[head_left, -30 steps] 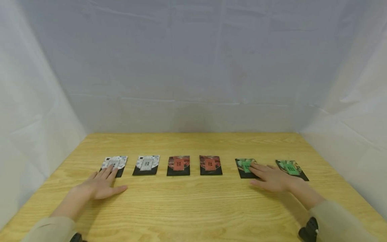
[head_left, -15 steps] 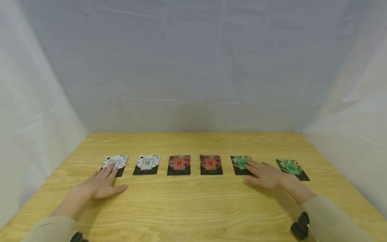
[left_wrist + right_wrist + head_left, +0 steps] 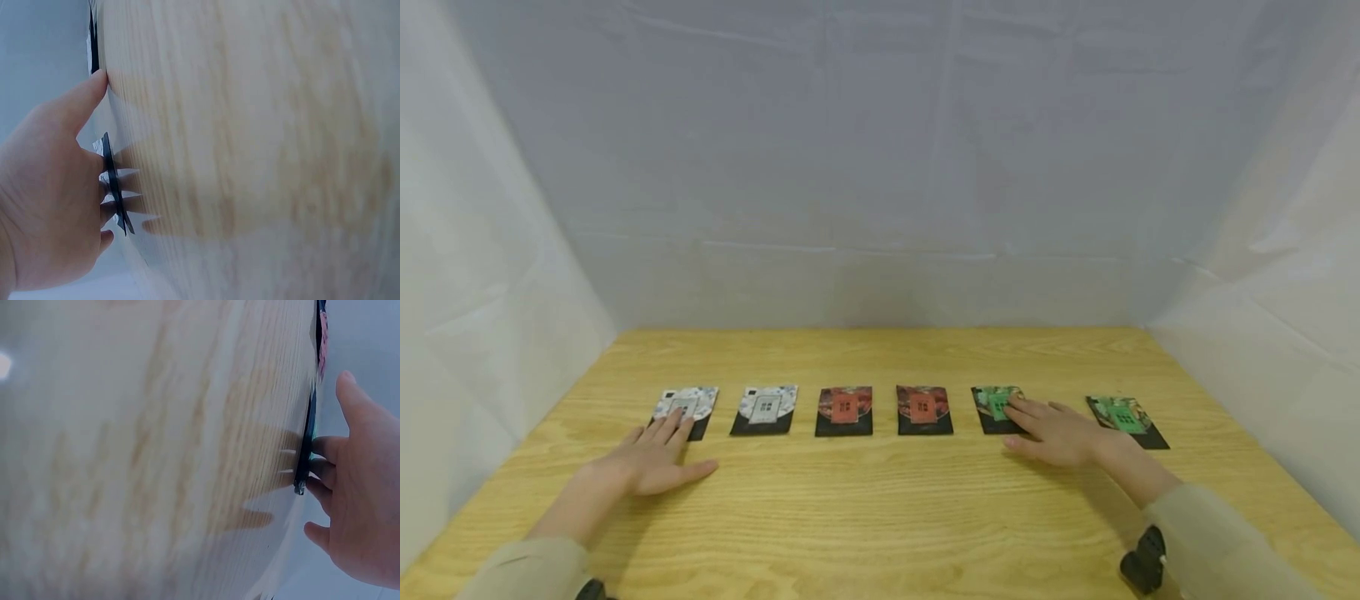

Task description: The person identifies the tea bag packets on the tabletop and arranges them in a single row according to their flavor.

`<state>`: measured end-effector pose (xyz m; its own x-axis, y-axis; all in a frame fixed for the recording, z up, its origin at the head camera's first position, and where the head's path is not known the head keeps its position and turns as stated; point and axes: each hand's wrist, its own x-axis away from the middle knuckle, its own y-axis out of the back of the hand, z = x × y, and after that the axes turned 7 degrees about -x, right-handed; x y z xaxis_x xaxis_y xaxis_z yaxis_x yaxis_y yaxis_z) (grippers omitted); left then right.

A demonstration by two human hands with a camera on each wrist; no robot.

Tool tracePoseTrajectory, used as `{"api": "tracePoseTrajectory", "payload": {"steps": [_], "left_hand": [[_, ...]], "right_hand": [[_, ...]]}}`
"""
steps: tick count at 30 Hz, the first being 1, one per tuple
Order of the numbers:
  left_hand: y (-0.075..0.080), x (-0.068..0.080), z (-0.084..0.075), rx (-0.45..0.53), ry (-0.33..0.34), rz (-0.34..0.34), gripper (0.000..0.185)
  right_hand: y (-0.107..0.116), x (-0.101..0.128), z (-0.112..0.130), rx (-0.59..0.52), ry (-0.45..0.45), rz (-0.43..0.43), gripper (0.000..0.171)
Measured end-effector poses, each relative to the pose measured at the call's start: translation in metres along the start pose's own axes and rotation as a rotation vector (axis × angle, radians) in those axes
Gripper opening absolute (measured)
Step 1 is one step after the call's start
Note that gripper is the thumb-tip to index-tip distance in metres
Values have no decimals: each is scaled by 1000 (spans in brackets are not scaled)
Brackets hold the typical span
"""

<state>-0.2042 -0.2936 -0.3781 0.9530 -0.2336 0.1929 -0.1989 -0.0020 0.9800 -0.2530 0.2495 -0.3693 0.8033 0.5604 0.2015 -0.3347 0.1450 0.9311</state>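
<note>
Since a second ago the right hand [image 3: 1054,433] has slid the inner green packet [image 3: 995,407] leftward along the desk [image 3: 880,517], closing the gap to the red pair; since half a second ago almost nothing has changed. Left hand [image 3: 651,460] unchanged throughout.

Right hand: grip released, fingers straight, fingertips pressing flat on the inner green packet's near right part. No pinch, no curl. Left hand: same, palm down, fingers straight, fingertips on the near edge of the outer silver packet [image 3: 686,407], thumb spread on the wood.

Row now, left to right: outer silver packet, inner silver packet [image 3: 765,408], two red packets [image 3: 845,409] [image 3: 923,408], inner green packet, outer green packet [image 3: 1123,418]. All lie flat and apart. Spacing looks even up to the inner green; outer green sits well apart, slightly skewed.

Step, judged: evening out the row by sliding; the inner green looks placed. Next move likely calls for lifting the right fingertips off, shifting to the outer green packet, and pushing it left and square with light flat pressure so it slides without flipping.

Wrist views show only fingers against packet edges; detail blurred.
</note>
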Motion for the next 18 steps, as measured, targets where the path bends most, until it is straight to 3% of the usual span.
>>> {"api": "tracePoseTrajectory", "payload": {"steps": [8, 18], "left_hand": [[0, 0, 0, 9, 1, 9, 97], [1, 0, 0, 10, -2, 17, 96]], "right_hand": [[-2, 5, -4, -17, 34, -48, 72], [1, 20, -20, -42, 0, -95, 72]]}}
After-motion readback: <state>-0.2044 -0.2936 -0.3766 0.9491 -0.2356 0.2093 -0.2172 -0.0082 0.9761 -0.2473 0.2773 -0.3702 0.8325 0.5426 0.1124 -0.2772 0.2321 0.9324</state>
